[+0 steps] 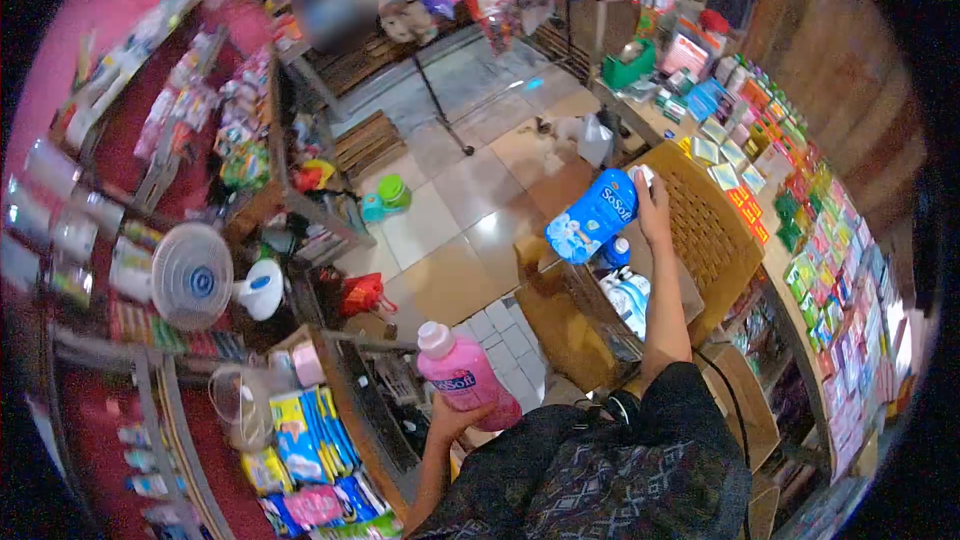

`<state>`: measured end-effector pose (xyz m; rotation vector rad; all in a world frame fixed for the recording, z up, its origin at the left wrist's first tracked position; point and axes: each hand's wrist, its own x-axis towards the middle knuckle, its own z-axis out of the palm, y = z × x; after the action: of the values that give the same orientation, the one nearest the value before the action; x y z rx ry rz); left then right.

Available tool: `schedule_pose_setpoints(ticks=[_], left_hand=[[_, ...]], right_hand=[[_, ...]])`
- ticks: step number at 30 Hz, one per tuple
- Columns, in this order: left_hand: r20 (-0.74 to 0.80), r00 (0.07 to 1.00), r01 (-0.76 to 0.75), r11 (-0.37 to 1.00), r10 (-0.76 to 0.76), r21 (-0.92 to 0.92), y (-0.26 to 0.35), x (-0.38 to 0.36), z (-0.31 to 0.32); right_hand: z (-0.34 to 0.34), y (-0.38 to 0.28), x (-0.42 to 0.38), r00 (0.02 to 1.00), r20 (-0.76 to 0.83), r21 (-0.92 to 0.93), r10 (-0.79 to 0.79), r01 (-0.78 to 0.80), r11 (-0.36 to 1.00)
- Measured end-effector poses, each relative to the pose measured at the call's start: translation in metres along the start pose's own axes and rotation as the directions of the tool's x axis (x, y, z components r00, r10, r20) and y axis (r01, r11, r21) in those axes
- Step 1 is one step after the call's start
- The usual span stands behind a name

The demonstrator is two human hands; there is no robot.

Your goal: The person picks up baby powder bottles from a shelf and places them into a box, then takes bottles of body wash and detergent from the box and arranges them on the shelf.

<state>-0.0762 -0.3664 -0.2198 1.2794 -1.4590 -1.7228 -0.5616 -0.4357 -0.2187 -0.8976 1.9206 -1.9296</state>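
My left hand (462, 418) is wrapped round the lower part of a pink SoSoft bottle (458, 370) with a pale cap, held upright and slightly tilted at the lower middle. Out to the right, my right hand (652, 202) grips a blue SoSoft bottle (592, 218) at its white cap end, and the bottle leans down to the left. Beneath it, a smaller blue bottle (617, 252) and a white and blue pack (627, 298) sit by the brown woven chair (705, 230).
A white fan (192, 276) stands at the left near shelves of goods. Blue and yellow packs (305, 430) fill a rack at lower left. Along the right runs a counter (775, 250) with many small packets. A green container (394, 191) rests on the tiled floor (440, 280).
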Motion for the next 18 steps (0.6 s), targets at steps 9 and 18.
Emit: schedule_pose_setpoints(ticks=[9,18], left_hand=[[-0.084,0.987,-0.156,0.945,0.137,-0.288,-0.028,-0.142,-0.036],[-0.491,0.838,-0.256,0.966,0.237,0.029,0.027,-0.32,-0.011]], right_hand=[[0.114,-0.157,-0.176,0.739,0.659,0.209,-0.139,-0.002,0.978],[0.186,-0.267,-0.419,0.093,0.885,0.452,-0.457,0.074,0.889]])
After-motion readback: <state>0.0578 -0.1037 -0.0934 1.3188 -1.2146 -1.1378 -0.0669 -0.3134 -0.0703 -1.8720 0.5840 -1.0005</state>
